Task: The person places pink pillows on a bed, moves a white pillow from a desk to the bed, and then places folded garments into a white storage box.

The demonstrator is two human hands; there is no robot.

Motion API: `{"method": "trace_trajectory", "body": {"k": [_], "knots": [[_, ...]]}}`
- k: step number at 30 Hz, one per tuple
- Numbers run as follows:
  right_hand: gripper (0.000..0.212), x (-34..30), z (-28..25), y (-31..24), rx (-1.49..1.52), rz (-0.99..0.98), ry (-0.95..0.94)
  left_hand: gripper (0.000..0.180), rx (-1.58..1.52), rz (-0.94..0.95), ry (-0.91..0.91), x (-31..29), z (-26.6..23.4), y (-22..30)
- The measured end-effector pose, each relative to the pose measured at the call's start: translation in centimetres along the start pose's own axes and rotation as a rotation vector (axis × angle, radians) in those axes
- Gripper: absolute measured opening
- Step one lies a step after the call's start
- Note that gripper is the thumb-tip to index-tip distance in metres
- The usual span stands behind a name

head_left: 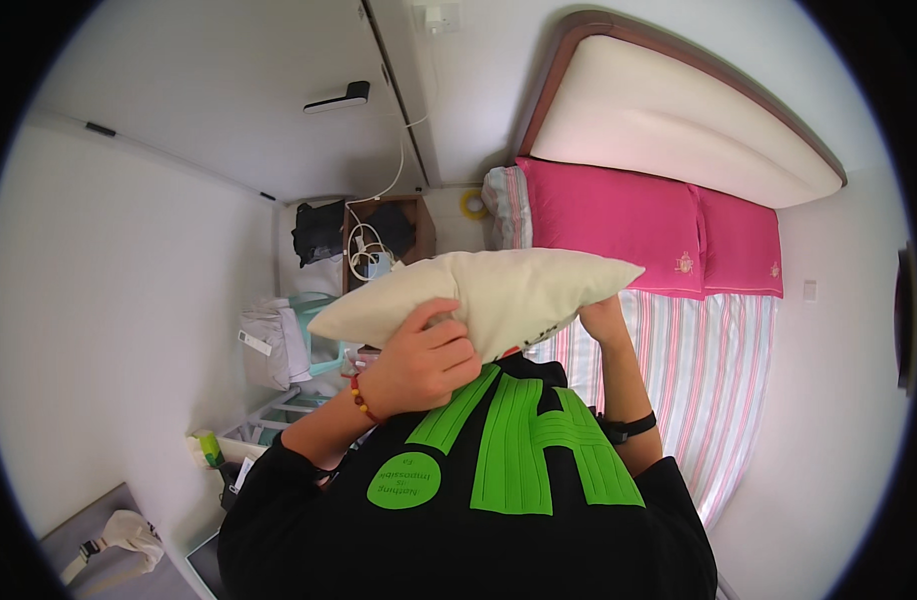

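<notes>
Close under the camera, against the person's black top with its green printed shapes [524,440], both hands hold a cream pillow [499,290] up in the air, lying roughly level and well clear of the bed. The left hand [419,365], a bead bracelet [362,398] at its wrist, is closed around the pillow's lower left edge, fingers curled over the fabric. The right hand [604,318] grips the underside near the right corner; its fingers are mostly hidden behind the pillow, and a dark band [629,427] circles that forearm. Just beyond lies the bed with its pink-and-white striped sheet [714,390], two bright pink pillows [669,230] across its head, and a padded cream headboard [679,115] behind them. To the left, a small wooden nightstand [384,240] crowded with white cables stands near a pale green stool [314,335] draped with cloth. The hold looks uneven: the left hand pinches only an edge, so the soft pillow could sag or slip out on that side, and a wide swing leftward might catch the cables on the nightstand and drag them down.
</notes>
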State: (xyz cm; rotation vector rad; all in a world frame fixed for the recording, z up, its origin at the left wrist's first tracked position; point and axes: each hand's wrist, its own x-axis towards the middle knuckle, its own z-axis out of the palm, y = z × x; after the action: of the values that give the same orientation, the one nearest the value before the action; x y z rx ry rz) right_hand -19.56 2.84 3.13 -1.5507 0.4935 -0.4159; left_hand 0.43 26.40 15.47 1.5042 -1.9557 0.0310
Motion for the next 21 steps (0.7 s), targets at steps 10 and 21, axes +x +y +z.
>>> {"method": "trace_trajectory", "body": {"k": [10, 21], "knots": [[0.030, -12.0, -2.9, -0.2, -0.029, -0.150, 0.635, 0.084, 0.010, -0.405, 0.341, 0.7, -0.7, 1.0], [0.032, -13.1, -9.5, -2.2, 0.622, 0.047, 0.881, 0.032, -0.659, -0.848, -0.066, 2.1, 8.8, 2.8]]}}
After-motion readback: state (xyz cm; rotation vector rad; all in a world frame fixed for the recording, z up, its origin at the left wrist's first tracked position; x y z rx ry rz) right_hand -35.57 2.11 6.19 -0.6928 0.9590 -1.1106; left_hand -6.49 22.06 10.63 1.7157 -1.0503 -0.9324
